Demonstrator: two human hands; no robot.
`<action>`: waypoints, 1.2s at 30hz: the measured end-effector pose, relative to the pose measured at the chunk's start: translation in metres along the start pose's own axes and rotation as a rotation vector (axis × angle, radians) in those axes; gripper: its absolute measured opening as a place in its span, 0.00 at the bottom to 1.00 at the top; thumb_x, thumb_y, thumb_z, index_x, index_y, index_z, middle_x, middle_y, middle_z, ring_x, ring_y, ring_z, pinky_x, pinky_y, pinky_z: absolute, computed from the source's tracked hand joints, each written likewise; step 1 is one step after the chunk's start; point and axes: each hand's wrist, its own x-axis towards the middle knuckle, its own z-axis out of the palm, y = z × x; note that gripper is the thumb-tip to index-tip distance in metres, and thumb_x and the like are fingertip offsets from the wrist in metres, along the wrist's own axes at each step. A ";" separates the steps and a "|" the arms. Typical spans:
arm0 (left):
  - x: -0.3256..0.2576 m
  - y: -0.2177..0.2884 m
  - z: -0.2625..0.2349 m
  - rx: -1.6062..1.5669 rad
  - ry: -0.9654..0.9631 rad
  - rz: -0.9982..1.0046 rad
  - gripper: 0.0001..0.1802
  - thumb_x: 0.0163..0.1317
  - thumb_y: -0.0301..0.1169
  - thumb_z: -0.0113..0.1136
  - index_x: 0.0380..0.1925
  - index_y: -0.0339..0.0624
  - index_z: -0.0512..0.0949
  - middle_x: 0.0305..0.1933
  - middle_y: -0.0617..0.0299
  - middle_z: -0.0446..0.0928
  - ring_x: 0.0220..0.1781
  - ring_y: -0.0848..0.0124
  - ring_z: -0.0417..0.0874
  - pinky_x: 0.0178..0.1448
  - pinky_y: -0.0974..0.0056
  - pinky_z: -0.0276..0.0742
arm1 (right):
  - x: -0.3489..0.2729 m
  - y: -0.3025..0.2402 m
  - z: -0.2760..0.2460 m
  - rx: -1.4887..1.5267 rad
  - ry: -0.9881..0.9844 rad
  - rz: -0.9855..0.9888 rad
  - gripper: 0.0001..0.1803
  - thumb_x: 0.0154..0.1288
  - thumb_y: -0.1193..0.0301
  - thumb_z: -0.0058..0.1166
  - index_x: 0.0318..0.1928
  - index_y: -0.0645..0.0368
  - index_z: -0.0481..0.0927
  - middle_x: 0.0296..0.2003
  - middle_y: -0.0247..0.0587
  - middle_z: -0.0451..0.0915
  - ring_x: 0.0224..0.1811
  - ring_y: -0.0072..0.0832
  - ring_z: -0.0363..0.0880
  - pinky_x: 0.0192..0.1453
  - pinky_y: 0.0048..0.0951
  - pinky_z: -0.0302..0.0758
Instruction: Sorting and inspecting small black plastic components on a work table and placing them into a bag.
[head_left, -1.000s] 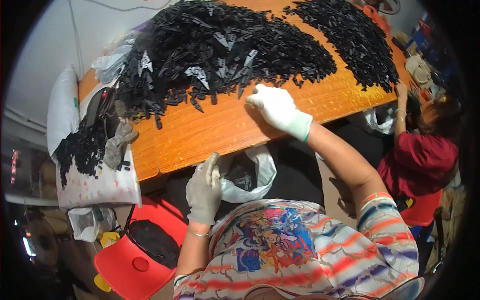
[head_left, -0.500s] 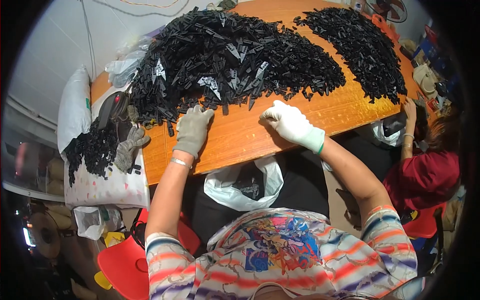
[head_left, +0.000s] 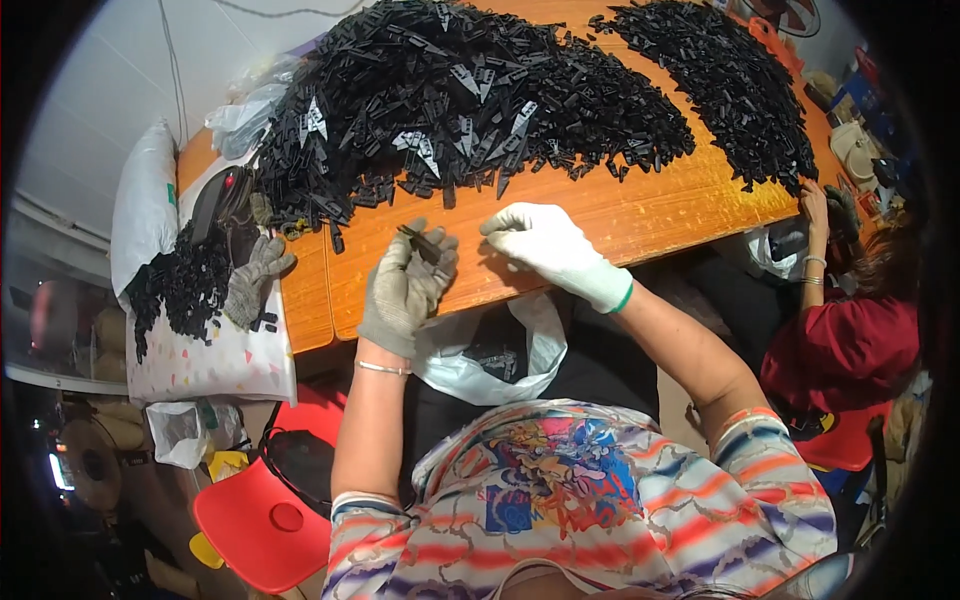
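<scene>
A small black plastic piece (head_left: 421,243) is pinched between the fingertips of the left hand (head_left: 404,290), which is gloved in grey and raised just above the orange table (head_left: 640,215); the piece lies at the top of that hand, tilted toward the right hand (head_left: 545,247). The right hand, in a white glove, is laid on the table just beside the left, its fingers bent and pointed at the piece; whether anything is gripped in it cannot be told, since the fingertips are too small in view. A large heap of black pieces (head_left: 470,110) is spread just beyond both hands; a white plastic bag (head_left: 490,355) hangs open at the table edge beneath them; a spare grey glove (head_left: 252,280) lies well to the left.
</scene>
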 end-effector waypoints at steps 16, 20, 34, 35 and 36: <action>-0.036 -0.028 0.014 0.268 -0.103 0.167 0.14 0.74 0.30 0.46 0.54 0.36 0.70 0.42 0.61 0.74 0.39 0.76 0.75 0.43 0.72 0.75 | 0.007 -0.014 0.049 0.094 0.169 -0.178 0.15 0.64 0.71 0.56 0.47 0.67 0.79 0.33 0.38 0.82 0.35 0.17 0.79 0.40 0.21 0.77; -0.044 -0.032 0.029 0.322 -0.016 0.200 0.13 0.73 0.30 0.48 0.54 0.39 0.70 0.40 0.64 0.74 0.36 0.80 0.74 0.37 0.76 0.76 | 0.009 -0.008 0.050 0.119 0.165 -0.192 0.15 0.65 0.73 0.55 0.49 0.69 0.77 0.35 0.40 0.82 0.36 0.18 0.80 0.41 0.21 0.77; -0.047 -0.040 0.026 0.760 0.047 0.382 0.13 0.74 0.32 0.46 0.52 0.37 0.71 0.29 0.69 0.67 0.26 0.84 0.65 0.27 0.78 0.61 | 0.004 -0.005 0.050 -0.457 0.228 -0.431 0.12 0.62 0.69 0.55 0.45 0.60 0.81 0.37 0.49 0.83 0.37 0.39 0.84 0.42 0.34 0.79; -0.046 -0.041 0.026 0.838 0.098 0.415 0.13 0.73 0.30 0.46 0.51 0.35 0.71 0.29 0.69 0.68 0.27 0.84 0.65 0.28 0.77 0.63 | 0.006 -0.005 0.049 -0.598 0.175 -0.436 0.11 0.61 0.68 0.55 0.42 0.59 0.80 0.36 0.48 0.82 0.37 0.43 0.83 0.41 0.37 0.79; -0.045 -0.043 0.026 0.838 0.097 0.412 0.13 0.73 0.30 0.46 0.51 0.35 0.71 0.29 0.69 0.68 0.27 0.84 0.65 0.28 0.77 0.63 | 0.007 -0.004 0.049 -0.738 0.121 -0.437 0.10 0.60 0.68 0.55 0.40 0.58 0.79 0.35 0.48 0.81 0.38 0.46 0.82 0.39 0.40 0.78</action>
